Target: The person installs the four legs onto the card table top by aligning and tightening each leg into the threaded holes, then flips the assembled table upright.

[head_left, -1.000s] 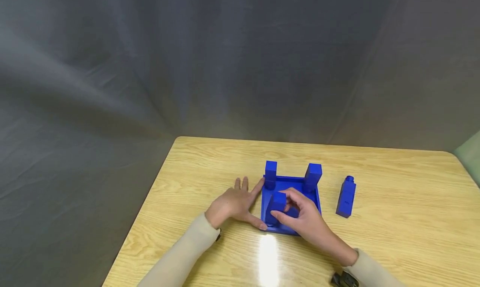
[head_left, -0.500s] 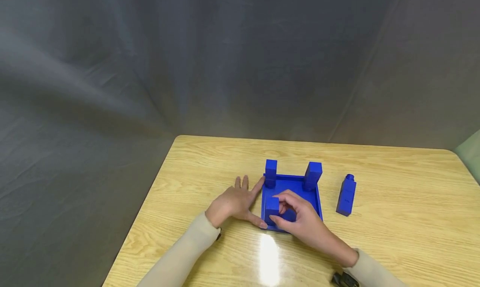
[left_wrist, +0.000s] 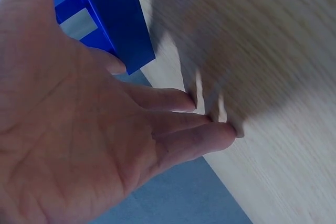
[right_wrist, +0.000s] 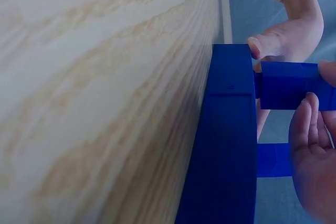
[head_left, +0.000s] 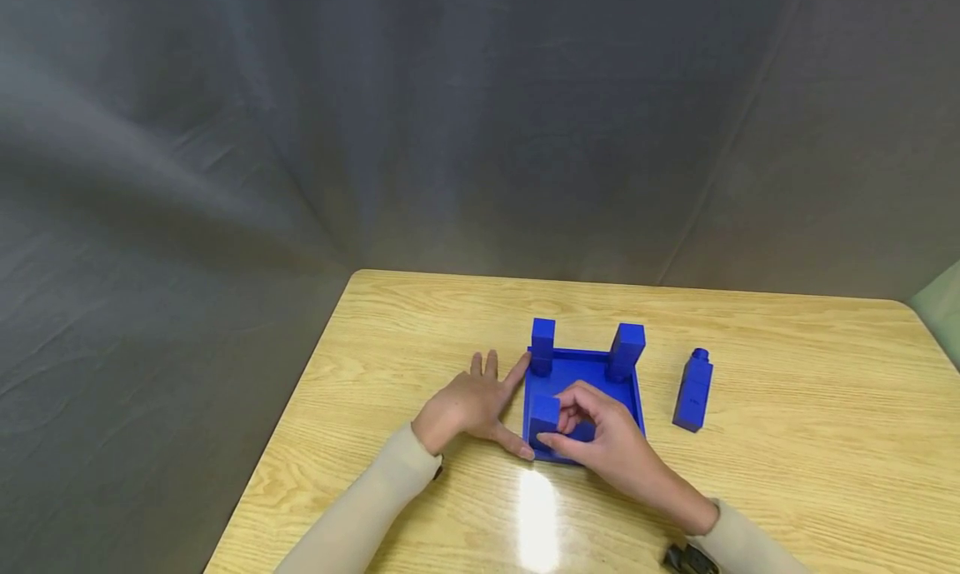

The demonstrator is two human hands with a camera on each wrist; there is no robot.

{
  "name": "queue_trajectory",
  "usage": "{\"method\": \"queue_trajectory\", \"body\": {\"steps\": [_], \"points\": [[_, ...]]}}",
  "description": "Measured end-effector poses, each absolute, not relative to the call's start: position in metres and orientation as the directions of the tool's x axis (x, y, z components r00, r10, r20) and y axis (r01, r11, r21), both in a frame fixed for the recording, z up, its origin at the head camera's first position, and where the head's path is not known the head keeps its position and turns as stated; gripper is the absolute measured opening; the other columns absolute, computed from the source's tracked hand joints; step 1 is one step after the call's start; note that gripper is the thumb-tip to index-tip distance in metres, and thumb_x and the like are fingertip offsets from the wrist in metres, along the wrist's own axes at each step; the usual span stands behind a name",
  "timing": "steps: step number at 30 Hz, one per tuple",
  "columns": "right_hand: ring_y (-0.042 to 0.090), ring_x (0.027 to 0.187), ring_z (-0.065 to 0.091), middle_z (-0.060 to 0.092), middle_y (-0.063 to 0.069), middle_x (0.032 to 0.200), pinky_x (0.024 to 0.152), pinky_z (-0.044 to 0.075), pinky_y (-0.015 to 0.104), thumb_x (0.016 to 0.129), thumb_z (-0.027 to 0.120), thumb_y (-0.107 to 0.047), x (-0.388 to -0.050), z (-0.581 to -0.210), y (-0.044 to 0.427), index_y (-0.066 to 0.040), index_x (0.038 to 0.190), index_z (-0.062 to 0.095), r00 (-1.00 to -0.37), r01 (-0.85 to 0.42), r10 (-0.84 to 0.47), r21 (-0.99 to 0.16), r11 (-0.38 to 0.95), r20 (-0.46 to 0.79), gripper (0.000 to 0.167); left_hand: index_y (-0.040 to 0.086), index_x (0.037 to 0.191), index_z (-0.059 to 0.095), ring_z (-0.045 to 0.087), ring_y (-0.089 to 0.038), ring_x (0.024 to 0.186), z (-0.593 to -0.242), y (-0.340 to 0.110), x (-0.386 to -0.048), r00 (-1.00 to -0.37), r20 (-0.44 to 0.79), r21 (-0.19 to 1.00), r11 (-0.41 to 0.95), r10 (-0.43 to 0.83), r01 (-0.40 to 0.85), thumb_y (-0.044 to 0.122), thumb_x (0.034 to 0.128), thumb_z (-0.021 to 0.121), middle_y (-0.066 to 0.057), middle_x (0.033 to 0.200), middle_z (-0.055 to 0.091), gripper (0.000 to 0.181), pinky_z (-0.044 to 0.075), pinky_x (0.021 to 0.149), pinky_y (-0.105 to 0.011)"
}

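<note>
A shallow blue square tabletop [head_left: 581, 376] lies upturned on the table, its rim facing up. At its near left corner stands a blue square leg [head_left: 543, 416], pinched near the top between the thumb and fingers of my right hand [head_left: 611, 441]. In the right wrist view this leg [right_wrist: 286, 85] meets the tabletop's side [right_wrist: 226, 145] through a narrower end. My left hand [head_left: 472, 407] rests spread beside the tabletop's left side, thumb and index finger touching its corners. Two more legs, far left [head_left: 542, 345] and far right [head_left: 627, 351], stand upright in the tabletop.
A loose blue leg [head_left: 692, 393] with a threaded end lies on the wooden table [head_left: 810, 407] to the right of the tabletop. A dark grey curtain [head_left: 525, 124] hangs behind the table and along its left side.
My right hand has shifted the near left leg slightly left and straightened it in its corner. The fingers stay on it. My left hand keeps its place.
</note>
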State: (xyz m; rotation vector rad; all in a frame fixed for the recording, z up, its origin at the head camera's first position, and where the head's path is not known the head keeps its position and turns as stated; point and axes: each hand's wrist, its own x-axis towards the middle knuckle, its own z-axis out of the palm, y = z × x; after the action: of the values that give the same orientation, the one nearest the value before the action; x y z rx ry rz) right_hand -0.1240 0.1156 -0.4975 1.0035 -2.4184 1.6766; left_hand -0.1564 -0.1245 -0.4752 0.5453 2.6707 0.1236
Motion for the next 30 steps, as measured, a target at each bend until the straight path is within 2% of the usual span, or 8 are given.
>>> {"method": "queue_trajectory", "body": {"steps": [3,7,15,20,25,30], "points": [[0.011,0.076,0.067,0.066,-0.006,0.089,0.066,0.061,0.038,0.088,0.095,-0.010,-0.124,-0.499,0.115,-0.022,0.105,0.067,-0.790,-0.530,-0.480,-0.818,0.222,0.382,0.035,0.027,0.177,-0.006,0.022,-0.056,0.158,-0.476,-0.126,-0.157,-0.836,-0.380,0.162,0.919,0.395,0.361,0.089,0.0728,0.079,-0.036,0.174,0.015,0.148,0.052,0.111,-0.056],[0.011,0.074,0.066,0.065,-0.007,0.087,0.064,0.060,0.036,0.087,0.095,-0.009,-0.124,-0.500,0.114,-0.017,0.108,0.066,-0.789,-0.538,-0.472,-0.813,0.222,0.393,0.036,0.028,0.177,-0.005,0.020,-0.058,0.158,-0.475,-0.129,-0.158,-0.825,-0.389,0.207,0.912,0.409,0.354,0.088,0.0741,0.079,-0.037,0.174,0.014,0.146,0.052,0.110,-0.059],[0.014,0.075,0.064,0.062,-0.006,0.092,0.066,0.059,0.036,0.089,0.094,-0.012,-0.124,-0.500,0.111,-0.008,0.134,0.069,-0.798,-0.517,-0.483,-0.821,0.244,0.359,0.051,0.031,0.177,-0.003,0.017,-0.056,0.159,-0.469,-0.137,-0.162,-0.802,-0.405,0.307,0.892,0.438,0.332,0.081,0.0787,0.083,-0.034,0.175,0.010,0.140,0.048,0.110,-0.066],[0.013,0.074,0.063,0.061,-0.009,0.090,0.063,0.058,0.035,0.089,0.095,-0.014,-0.124,-0.502,0.109,-0.010,0.129,0.072,-0.790,-0.537,-0.489,-0.802,0.260,0.370,0.047,0.032,0.177,-0.003,0.015,-0.055,0.160,-0.467,-0.138,-0.163,-0.798,-0.411,0.316,0.890,0.441,0.329,0.078,0.0794,0.084,-0.033,0.176,0.009,0.139,0.046,0.112,-0.067],[0.010,0.074,0.064,0.064,-0.010,0.087,0.064,0.058,0.031,0.087,0.096,-0.016,-0.123,-0.502,0.110,-0.012,0.124,0.071,-0.807,-0.511,-0.478,-0.816,0.270,0.347,0.045,0.032,0.177,-0.004,0.015,-0.055,0.160,-0.466,-0.137,-0.163,-0.798,-0.414,0.315,0.891,0.438,0.326,0.077,0.0799,0.084,-0.033,0.176,0.008,0.139,0.046,0.112,-0.067],[0.010,0.074,0.064,0.064,-0.009,0.086,0.065,0.058,0.031,0.087,0.096,-0.014,-0.123,-0.502,0.111,-0.015,0.110,0.069,-0.809,-0.518,-0.461,-0.814,0.264,0.365,0.036,0.033,0.177,-0.003,0.014,-0.054,0.161,-0.466,-0.137,-0.163,-0.799,-0.421,0.327,0.894,0.429,0.308,0.076,0.0809,0.085,-0.032,0.176,0.008,0.137,0.044,0.114,-0.067]]}}
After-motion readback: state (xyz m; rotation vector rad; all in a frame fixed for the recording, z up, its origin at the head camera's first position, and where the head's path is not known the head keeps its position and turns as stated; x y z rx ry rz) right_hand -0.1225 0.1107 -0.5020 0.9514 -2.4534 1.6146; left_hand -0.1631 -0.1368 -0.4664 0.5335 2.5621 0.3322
